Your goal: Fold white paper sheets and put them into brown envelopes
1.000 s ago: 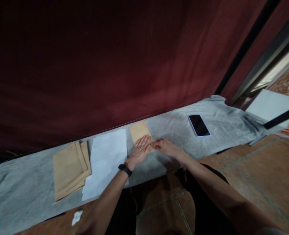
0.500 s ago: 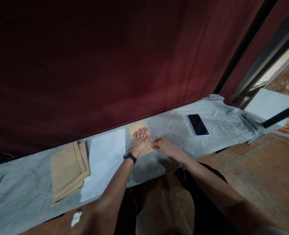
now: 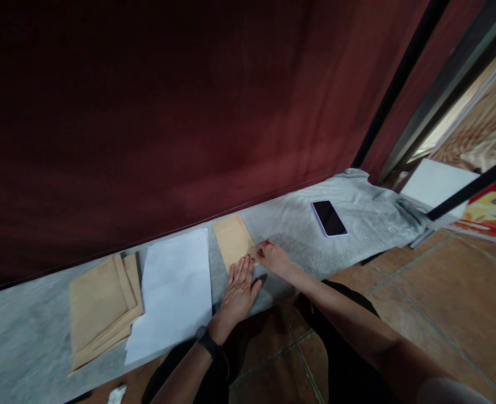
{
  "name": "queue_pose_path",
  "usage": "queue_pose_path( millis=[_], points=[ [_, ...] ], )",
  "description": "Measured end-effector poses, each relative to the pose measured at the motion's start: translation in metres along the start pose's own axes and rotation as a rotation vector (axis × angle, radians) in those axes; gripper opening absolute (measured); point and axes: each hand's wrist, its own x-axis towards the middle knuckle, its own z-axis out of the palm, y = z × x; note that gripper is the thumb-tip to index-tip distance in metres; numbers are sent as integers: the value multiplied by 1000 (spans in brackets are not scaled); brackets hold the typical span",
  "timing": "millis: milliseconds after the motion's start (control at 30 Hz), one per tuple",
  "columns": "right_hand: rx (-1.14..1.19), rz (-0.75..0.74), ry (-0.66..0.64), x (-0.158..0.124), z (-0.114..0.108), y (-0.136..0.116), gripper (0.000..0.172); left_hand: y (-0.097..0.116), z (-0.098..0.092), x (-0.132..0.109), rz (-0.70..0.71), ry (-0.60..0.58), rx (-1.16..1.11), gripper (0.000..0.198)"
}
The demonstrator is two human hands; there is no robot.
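Observation:
A small brown envelope (image 3: pixel 232 241) lies on the grey cloth (image 3: pixel 298 227) that covers the bench against the dark red wall. My left hand (image 3: pixel 239 288) rests flat and open on the cloth just below the envelope's near end, fingers stretched out. A black band sits on that wrist. My right hand (image 3: pixel 270 257) touches the envelope's right near corner with its fingers curled together in a pinch.
A white sheet of paper (image 3: pixel 172 290) lies left of the envelope, and a stack of brown envelopes (image 3: pixel 99 306) further left. A black phone (image 3: pixel 329 218) lies face up to the right. Beyond it stand a white board (image 3: pixel 433 183) and a dark frame.
My left hand has slid back off the envelope toward me and now lies on the cloth. The right hand stays at the envelope's corner. The view shifted slightly.

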Motion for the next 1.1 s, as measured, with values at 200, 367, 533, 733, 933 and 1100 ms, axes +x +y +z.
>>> queue_pose_path(
  millis=[200, 367, 533, 733, 933, 1100],
  points=[
    [160, 18, 60, 6, 12, -3, 21, 13, 0, -5, -38, 93, 3, 62],
    [260, 39, 153, 13, 12, 5, 32, 12, -4, -2, -32, 134, -58, 64],
    [303, 76, 340, 18, -36, 48, 35, -9, -12, 0, -92, 205, -126, 61],
    [68, 292, 519, 2, -80, 103, 38, -45, -30, -1, -309, 246, -95, 61],
    [-353, 414, 382, -15, -83, 114, 35, -69, -52, -20, -633, 109, 36, 64],
    [-506, 370, 352, -19, -78, 104, 32, -74, -56, -35, -775, -34, 140, 64]
  ],
)
